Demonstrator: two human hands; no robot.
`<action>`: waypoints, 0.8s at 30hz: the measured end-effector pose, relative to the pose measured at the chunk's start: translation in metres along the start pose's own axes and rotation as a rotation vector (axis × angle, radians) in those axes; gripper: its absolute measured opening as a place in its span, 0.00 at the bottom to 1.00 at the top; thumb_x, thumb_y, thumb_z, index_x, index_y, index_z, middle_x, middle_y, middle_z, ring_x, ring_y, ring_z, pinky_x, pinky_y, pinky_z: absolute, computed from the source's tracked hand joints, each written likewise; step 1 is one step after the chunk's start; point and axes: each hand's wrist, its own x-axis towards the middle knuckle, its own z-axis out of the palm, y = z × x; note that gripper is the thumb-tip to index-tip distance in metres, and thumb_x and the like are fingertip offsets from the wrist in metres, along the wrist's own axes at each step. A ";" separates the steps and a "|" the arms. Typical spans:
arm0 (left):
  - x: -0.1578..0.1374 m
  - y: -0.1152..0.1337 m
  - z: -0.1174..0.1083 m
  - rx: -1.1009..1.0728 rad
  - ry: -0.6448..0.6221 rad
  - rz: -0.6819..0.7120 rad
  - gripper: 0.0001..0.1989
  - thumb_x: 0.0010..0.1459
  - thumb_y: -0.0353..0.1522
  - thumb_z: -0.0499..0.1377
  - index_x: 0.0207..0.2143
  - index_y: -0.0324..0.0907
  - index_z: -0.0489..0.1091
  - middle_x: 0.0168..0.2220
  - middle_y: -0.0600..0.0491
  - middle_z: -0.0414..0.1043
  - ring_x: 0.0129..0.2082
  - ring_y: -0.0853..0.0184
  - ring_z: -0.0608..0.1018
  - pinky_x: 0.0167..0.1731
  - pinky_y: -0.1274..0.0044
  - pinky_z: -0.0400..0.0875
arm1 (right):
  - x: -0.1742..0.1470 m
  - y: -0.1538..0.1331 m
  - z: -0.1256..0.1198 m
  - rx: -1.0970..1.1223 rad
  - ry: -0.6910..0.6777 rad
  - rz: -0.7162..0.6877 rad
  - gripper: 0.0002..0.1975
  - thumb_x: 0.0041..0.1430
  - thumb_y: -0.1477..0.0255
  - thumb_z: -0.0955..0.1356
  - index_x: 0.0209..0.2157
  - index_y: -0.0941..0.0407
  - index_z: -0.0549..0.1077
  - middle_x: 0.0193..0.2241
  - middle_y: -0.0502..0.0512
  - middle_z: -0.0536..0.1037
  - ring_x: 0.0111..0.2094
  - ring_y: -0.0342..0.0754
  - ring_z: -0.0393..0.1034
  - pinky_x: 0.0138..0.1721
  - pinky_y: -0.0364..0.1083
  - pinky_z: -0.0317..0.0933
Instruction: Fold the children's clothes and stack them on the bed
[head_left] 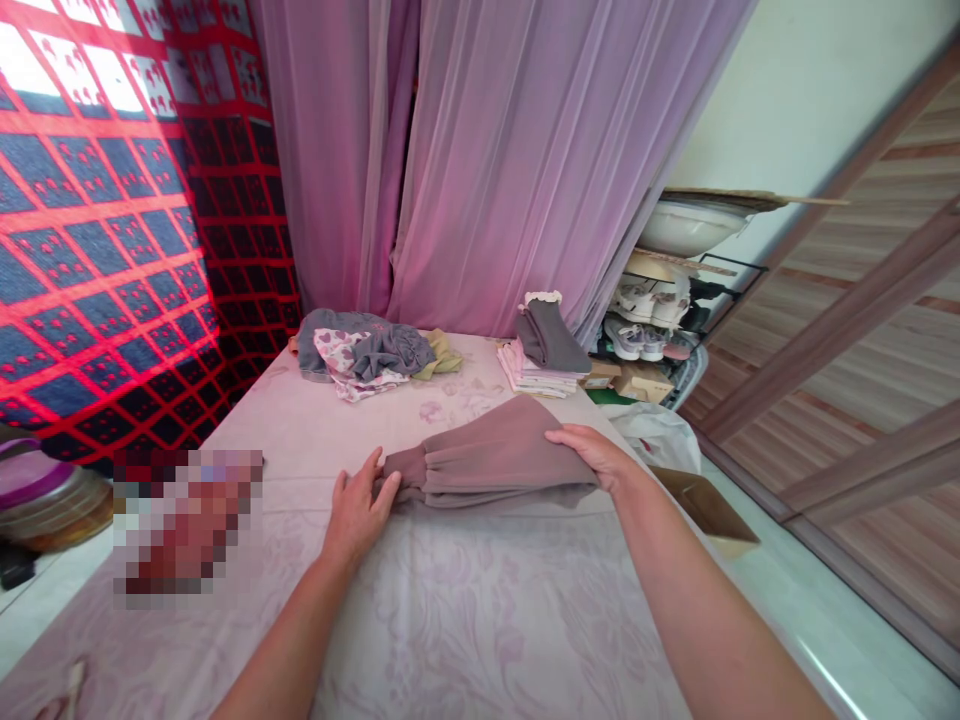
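Note:
A folded mauve-grey pair of trousers (495, 455) with a gathered, ribbed cuff lies across the bed in front of me. My left hand (360, 510) is at the cuff on the left end, fingers spread, with the thumb touching the cuff's edge. At the right end, my right hand (592, 455) grips the wider part of the cloth between thumb and fingers. The fingers under the fabric are hidden.
Behind lies a loose heap of clothes (367, 350). A dark grey folded garment (551, 335) tops a folded stack (536, 380). A shoe rack (649, 310) and cardboard box (705, 510) stand right; a purple-lidded container (45, 490) stands left. A pixelated patch covers something on the bed.

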 end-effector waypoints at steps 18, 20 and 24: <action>0.002 -0.022 0.009 0.023 0.025 0.094 0.25 0.60 0.45 0.47 0.56 0.47 0.64 0.48 0.51 0.77 0.52 0.60 0.75 0.62 0.54 0.48 | 0.017 -0.124 -0.011 0.318 0.122 -0.256 0.03 0.52 0.81 0.67 0.27 0.60 0.71 0.21 0.53 0.76 0.21 0.44 0.71 0.24 0.42 0.68; 0.003 -0.027 0.011 0.025 0.032 0.105 0.25 0.60 0.46 0.47 0.56 0.48 0.64 0.48 0.51 0.77 0.52 0.60 0.75 0.62 0.54 0.49 | 0.036 -0.168 -0.020 0.363 0.149 -0.355 0.03 0.54 0.81 0.66 0.29 0.61 0.70 0.21 0.52 0.75 0.22 0.44 0.70 0.24 0.42 0.68; 0.003 -0.040 0.016 0.049 0.047 0.130 0.25 0.59 0.46 0.48 0.56 0.49 0.65 0.49 0.51 0.76 0.52 0.58 0.75 0.61 0.53 0.49 | 0.068 -0.263 -0.051 0.545 0.362 -0.657 0.06 0.54 0.84 0.65 0.32 0.59 0.68 0.20 0.44 0.70 0.21 0.39 0.66 0.23 0.38 0.66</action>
